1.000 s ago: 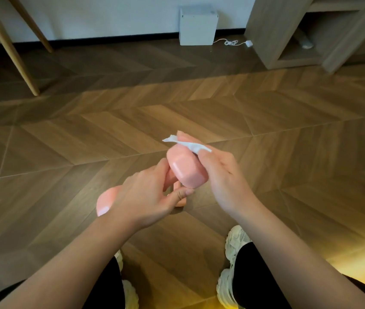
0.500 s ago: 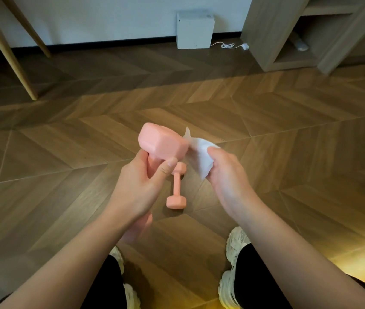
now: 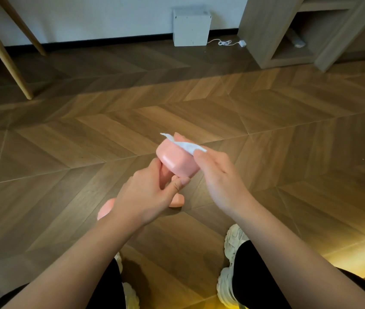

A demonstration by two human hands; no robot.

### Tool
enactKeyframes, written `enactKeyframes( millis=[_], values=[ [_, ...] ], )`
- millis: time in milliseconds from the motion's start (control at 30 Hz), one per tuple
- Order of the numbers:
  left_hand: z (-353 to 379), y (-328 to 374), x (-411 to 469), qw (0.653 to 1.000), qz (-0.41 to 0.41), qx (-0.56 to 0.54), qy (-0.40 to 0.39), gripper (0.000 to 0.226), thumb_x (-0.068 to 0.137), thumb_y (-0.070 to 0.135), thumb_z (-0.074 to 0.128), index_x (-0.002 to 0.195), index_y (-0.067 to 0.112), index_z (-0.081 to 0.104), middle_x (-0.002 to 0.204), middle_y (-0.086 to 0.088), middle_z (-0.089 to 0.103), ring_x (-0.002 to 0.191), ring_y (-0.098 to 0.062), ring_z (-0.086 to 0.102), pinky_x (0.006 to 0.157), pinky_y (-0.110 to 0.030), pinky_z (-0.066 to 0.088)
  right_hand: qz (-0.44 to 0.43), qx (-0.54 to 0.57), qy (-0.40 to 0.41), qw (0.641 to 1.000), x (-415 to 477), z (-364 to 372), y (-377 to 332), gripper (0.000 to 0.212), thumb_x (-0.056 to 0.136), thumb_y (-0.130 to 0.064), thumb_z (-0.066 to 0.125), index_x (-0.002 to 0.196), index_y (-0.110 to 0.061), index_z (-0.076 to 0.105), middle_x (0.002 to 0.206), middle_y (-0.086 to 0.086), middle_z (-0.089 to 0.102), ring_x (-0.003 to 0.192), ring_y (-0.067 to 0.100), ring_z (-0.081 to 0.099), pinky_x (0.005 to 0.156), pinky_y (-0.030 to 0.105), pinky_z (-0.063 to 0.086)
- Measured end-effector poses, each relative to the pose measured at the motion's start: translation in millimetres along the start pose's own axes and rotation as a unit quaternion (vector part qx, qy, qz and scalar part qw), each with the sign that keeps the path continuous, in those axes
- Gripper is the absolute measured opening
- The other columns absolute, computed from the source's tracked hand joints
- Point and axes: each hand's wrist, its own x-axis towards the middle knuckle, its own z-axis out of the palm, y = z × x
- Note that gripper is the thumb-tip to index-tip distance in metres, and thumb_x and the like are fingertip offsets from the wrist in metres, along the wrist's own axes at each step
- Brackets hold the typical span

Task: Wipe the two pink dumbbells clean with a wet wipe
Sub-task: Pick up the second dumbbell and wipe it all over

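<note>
The left grip (image 3: 148,192) curls round the hidden handle of a pink rounded dumbbell (image 3: 177,161) held above the herringbone wood floor (image 3: 65,152). The right grip (image 3: 219,175) pinches a white wet wipe (image 3: 187,146) onto its upper head. A second pink dumbbell (image 3: 177,200), on the floor, shows only one end.

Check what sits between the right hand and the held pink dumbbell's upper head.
The white wet wipe: the head view shows the right hand pressing it against the upper head of the pink dumbbell, whose handle the left hand grips.
</note>
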Motion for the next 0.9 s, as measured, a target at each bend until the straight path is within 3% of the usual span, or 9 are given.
enactKeyframes(
  millis=[100,167,233,300,367,533,667,800,900],
  values=[
    [0.0,0.5,3.0,0.982,-0.095,-0.166,0.01,0.059,0.077,0.082,0.048,0.093,0.026,0.055,0.078,0.011,0.062,0.068,-0.01,0.059,0.059,-0.03,0.042,-0.019,-0.01,-0.02,1.0,-3.8,1.0,2.4,0.046,0.1,-0.026,0.034,0.137,-0.019,0.058,0.139,-0.015,0.057,0.116,0.043,0.05,0.074,0.023,0.058],
    [-2.2,1.2,3.6,0.965,-0.112,-0.236,0.027,0.05,0.08,0.075,0.052,0.088,0.026,0.055,0.069,0.011,0.058,0.056,-0.009,0.055,0.057,-0.03,0.04,-0.009,-0.007,-0.003,1.0,-2.6,-0.3,5.7,0.042,0.103,-0.021,0.034,0.136,-0.02,0.06,0.114,-0.008,0.071,0.105,0.035,0.061,0.063,0.012,0.053],
    [-5.4,2.8,0.8,0.976,-0.084,-0.201,0.027,0.042,0.083,0.07,0.055,0.086,0.029,0.053,0.067,0.014,0.057,0.057,-0.005,0.054,0.058,-0.024,0.039,0.005,-0.024,0.026,0.999,3.7,-1.5,7.5,0.043,0.1,-0.025,0.034,0.127,-0.019,0.066,0.101,0.007,0.073,0.096,0.027,0.064,0.078,0.024,0.055],
    [-9.3,6.1,-5.6,0.992,-0.031,-0.121,0.018,0.04,0.084,0.068,0.054,0.096,0.029,0.052,0.074,0.017,0.059,0.068,0.001,0.056,0.057,-0.015,0.035,0.011,-0.014,0.025,1.0,6.9,-0.9,9.1,0.045,0.094,-0.027,0.035,0.121,-0.019,0.07,0.118,0.0,0.072,0.114,0.016,0.062,0.105,0.035,0.046],
    [-10.1,8.1,-14.2,0.998,0.027,-0.064,0.004,0.059,0.079,0.079,0.05,0.11,0.029,0.051,0.083,0.015,0.064,0.077,-0.001,0.06,0.064,-0.019,0.043,0.009,0.015,0.025,1.0,3.3,-0.9,7.1,0.043,0.091,-0.026,0.037,0.115,-0.021,0.073,0.126,-0.009,0.067,0.126,0.005,0.055,0.113,0.036,0.038],
    [-11.9,15.2,-40.3,0.997,0.071,-0.017,-0.01,0.077,0.072,0.085,0.039,0.12,0.026,0.051,0.093,0.008,0.07,0.086,-0.018,0.065,0.077,-0.044,0.053,-0.045,0.0,0.019,0.999,-35.5,0.5,-13.4,0.044,0.096,-0.022,0.035,0.126,-0.014,0.067,0.139,-0.007,0.059,0.134,-0.001,0.046,0.116,0.028,0.033],
    [-15.4,23.6,-63.0,0.996,0.042,-0.076,-0.006,0.074,0.073,0.085,0.044,0.116,0.025,0.055,0.095,0.012,0.069,0.089,-0.009,0.064,0.078,-0.035,0.052,-0.099,0.0,0.006,0.995,-74.3,1.8,-14.8,0.042,0.1,-0.015,0.033,0.134,-0.013,0.058,0.145,-0.006,0.053,0.139,0.002,0.04,0.117,0.026,0.03],
    [-15.0,29.1,-86.9,0.994,0.033,-0.1,0.006,0.049,0.078,0.071,0.049,0.101,0.029,0.053,0.085,0.015,0.064,0.077,0.007,0.058,0.06,-0.013,0.038,-0.072,0.007,0.004,0.997,-93.0,1.1,-12.2,0.046,0.097,-0.018,0.032,0.131,-0.011,0.062,0.142,-0.005,0.056,0.137,0.002,0.043,0.118,0.029,0.029],
    [-11.7,29.7,-96.4,0.993,0.077,-0.085,0.0,0.059,0.081,0.074,0.054,0.115,0.025,0.053,0.092,0.01,0.068,0.082,-0.005,0.062,0.071,-0.022,0.048,-0.05,0.041,0.008,0.998,-94.0,1.5,-13.6,0.045,0.097,-0.016,0.033,0.129,-0.011,0.065,0.137,-0.007,0.061,0.135,0.003,0.046,0.119,0.037,0.03]
  ],
)
